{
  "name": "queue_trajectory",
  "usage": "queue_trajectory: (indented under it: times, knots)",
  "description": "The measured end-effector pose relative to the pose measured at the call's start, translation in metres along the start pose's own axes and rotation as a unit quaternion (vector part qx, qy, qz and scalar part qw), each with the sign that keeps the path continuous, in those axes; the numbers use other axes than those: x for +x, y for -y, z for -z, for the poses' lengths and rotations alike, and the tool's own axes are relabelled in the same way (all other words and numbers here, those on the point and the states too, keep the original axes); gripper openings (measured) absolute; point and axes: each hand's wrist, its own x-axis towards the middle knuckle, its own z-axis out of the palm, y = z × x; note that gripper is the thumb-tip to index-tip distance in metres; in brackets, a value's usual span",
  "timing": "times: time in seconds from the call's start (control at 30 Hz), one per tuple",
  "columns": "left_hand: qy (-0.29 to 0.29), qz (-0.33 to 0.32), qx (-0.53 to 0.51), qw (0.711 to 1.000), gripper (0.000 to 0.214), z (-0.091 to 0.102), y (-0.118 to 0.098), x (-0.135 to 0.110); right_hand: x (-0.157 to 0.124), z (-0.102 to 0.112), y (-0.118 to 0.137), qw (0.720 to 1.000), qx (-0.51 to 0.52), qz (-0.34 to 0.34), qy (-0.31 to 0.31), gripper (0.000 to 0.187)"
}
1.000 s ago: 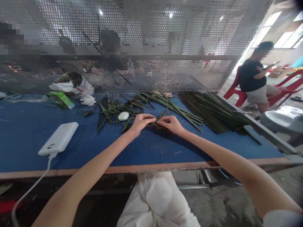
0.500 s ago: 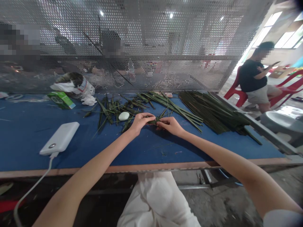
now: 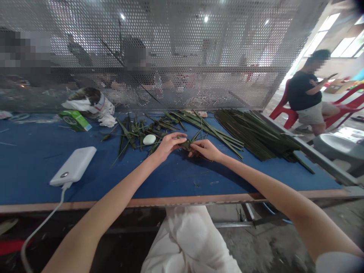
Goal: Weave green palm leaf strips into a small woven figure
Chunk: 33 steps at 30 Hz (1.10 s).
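The left hand [image 3: 170,146] and the right hand [image 3: 205,148] are working close together above the blue table [image 3: 176,180], both narrowly closed on a small wad of narrow green leaf [image 3: 185,144]. The wad is sitting between the two sets of fingers, and its long axis is running slantwise, from the left fingertips down towards the right, with a thin leaf end trailing beneath the right hand. The right hand is the nearer, pinching the wad's body, while the left is reaching across and pressing its fingertips on the other end (the fingers hide most of the folds, so how they run cannot be told). Just beyond the hands, loose leaves [image 3: 131,134] are lying scattered around a white oval object [image 3: 149,139], and a long stack of leaves [image 3: 250,132] is lying to the right. A white power bank [image 3: 73,166] is resting further left, its cable [image 3: 42,223] trailing over the table's edge. Across the room, a seated person [image 3: 305,94] is looking down at something held in their hands.
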Motion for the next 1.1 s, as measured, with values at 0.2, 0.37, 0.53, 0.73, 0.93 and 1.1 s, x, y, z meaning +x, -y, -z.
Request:
queue_trajectory:
  times: [0.2, 0.37, 0.53, 0.73, 0.93, 1.1]
  knots:
    - [0.066, 0.016, -0.045, 0.997, 0.045, 0.008, 0.004, 0.009, 0.005, 0.006, -0.006, 0.996, -0.002, 0.019, -0.088, 0.042]
    - [0.042, -0.002, -0.05, 0.998, 0.039, 0.011, 0.005, 0.008, 0.005, 0.011, -0.006, 0.992, -0.058, 0.056, -0.099, 0.038]
    - [-0.002, 0.01, -0.039, 0.999, 0.035, 0.015, 0.007, 0.01, 0.006, 0.011, -0.006, 0.993, -0.079, 0.033, -0.086, 0.045]
    - [-0.047, 0.006, -0.046, 0.998, 0.028, 0.027, 0.008, 0.012, 0.012, 0.023, -0.016, 0.982, -0.039, -0.056, -0.174, 0.06]
    - [-0.088, -0.01, -0.085, 0.992, 0.022, 0.036, 0.004, 0.015, 0.0, 0.042, -0.017, 0.916, -0.328, -0.06, -0.222, 0.053]
    - [-0.133, -0.057, -0.146, 0.979, 0.017, 0.029, -0.004, 0.018, 0.003, 0.046, -0.012, 0.861, -0.445, -0.045, -0.241, 0.046]
